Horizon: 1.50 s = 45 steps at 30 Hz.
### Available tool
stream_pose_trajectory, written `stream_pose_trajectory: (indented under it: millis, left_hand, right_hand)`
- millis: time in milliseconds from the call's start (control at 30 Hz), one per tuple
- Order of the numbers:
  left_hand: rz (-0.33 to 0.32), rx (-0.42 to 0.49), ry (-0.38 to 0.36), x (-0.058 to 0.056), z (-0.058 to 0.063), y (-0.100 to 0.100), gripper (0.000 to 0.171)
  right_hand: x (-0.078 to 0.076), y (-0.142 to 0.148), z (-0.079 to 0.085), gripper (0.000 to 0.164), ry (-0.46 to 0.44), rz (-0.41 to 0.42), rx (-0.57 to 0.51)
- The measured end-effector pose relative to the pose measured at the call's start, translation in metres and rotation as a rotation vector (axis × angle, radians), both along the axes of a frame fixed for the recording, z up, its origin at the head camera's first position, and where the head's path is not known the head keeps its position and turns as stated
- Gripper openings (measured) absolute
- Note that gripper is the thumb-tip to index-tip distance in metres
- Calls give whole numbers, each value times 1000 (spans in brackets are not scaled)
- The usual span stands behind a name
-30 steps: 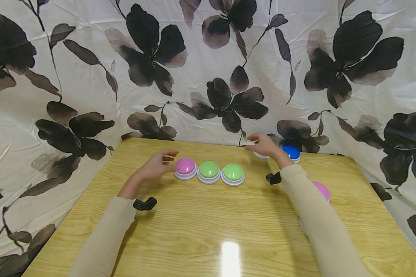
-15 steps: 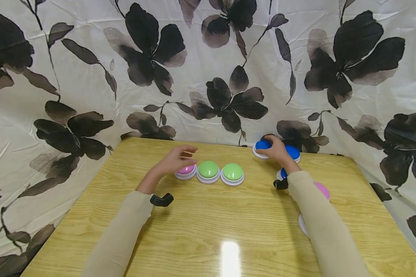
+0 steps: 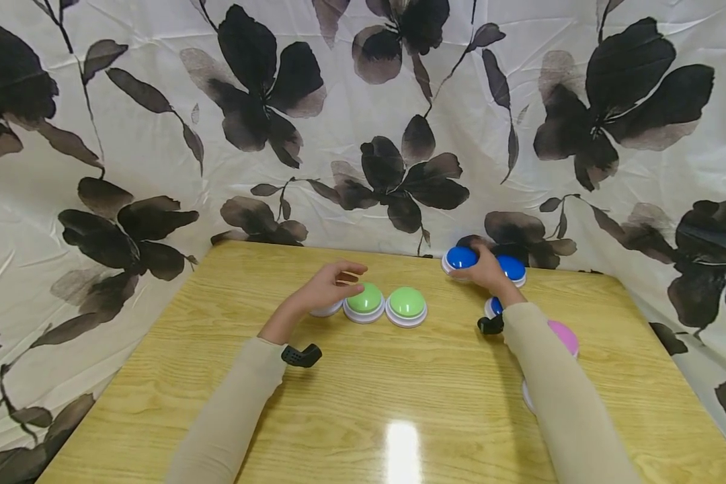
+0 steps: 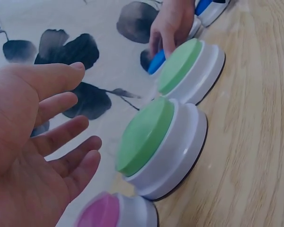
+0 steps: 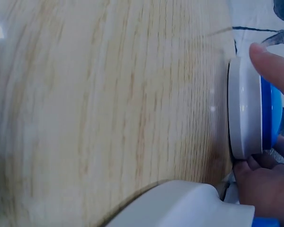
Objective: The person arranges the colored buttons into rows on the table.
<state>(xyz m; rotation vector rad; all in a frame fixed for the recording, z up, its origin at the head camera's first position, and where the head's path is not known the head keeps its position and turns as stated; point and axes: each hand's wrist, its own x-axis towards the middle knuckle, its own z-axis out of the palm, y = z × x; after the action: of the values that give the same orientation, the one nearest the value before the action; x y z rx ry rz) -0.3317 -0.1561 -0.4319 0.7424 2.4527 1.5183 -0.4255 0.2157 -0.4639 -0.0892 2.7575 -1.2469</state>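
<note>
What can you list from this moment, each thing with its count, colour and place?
Table: 1, yellowish wood, under the buttons.
Cloth: 1, white with dark flowers, behind the table.
Green buttons: 2, green on white, mid-table.
Pink buttons: 2, pink on white, one left of the greens, one at the right.
Blue buttons: 3, blue on white, right of the greens.
Base: 1, white, beside the right sleeve, top hidden.
Wrist devices: 2, black, one per wrist.
Sleeves: 2, beige, both arms.
Left hand: 1, bare, at the pink-green row.
Right hand: 1, bare, holding the leftmost blue button.
</note>
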Motion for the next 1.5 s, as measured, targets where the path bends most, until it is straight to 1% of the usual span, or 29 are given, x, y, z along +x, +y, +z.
stream_pose_trajectory:
  millis: [167, 233, 267, 400, 500, 600, 733, 833, 967, 1067, 1167, 1267, 1367, 1500]
  left_hand:
    - [6, -16, -13, -1, -3, 7, 43]
    - [0, -17, -11, 0, -2, 10, 42]
    - [-7, -16, -12, 1, -1, 12, 42]
    - [-40, 12, -26, 15, 14, 16, 41]
    - [-47, 28, -40, 23, 24, 18, 40]
    - [-38, 43, -24, 27, 25, 20, 39]
    - [-26, 63, 14, 26, 22, 22, 36]
    - [-32, 72, 31, 26, 20, 24, 35]
    - [-42, 80, 55, 13, 4, 30, 34]
    - [-45, 83, 58, 5, -6, 38, 33]
    - [-53, 72, 49, 7, -3, 48, 34]
    - [-67, 47, 59, 9, -2, 56, 35]
    - [-77, 21, 76, 10, -3, 63, 35]
    - [-91, -20, 77, 10, -8, 72, 35]
  right_hand:
    - [-2, 2, -2, 103, -4, 18, 35]
    - [-3, 2, -3, 102, 2, 22, 35]
    - [-4, 2, -4, 102, 3, 22, 38]
    - [-5, 1, -7, 100, -11, 25, 30]
    - [-5, -1, -7, 98, -23, 32, 32]
    - [-1, -2, -5, 96, -25, 51, 43]
    - [4, -5, 0, 94, -29, 103, 66]
    - [8, -6, 3, 93, -52, 142, 86]
    - [14, -7, 8, 94, -88, 188, 124]
    - [21, -7, 12, 95, -85, 221, 159]
    - [28, -8, 13, 94, -78, 256, 171]
    - [36, -9, 14, 93, -70, 293, 177]
    - [42, -10, 14, 92, -66, 322, 170]
    - [49, -9, 14, 95, -76, 324, 158]
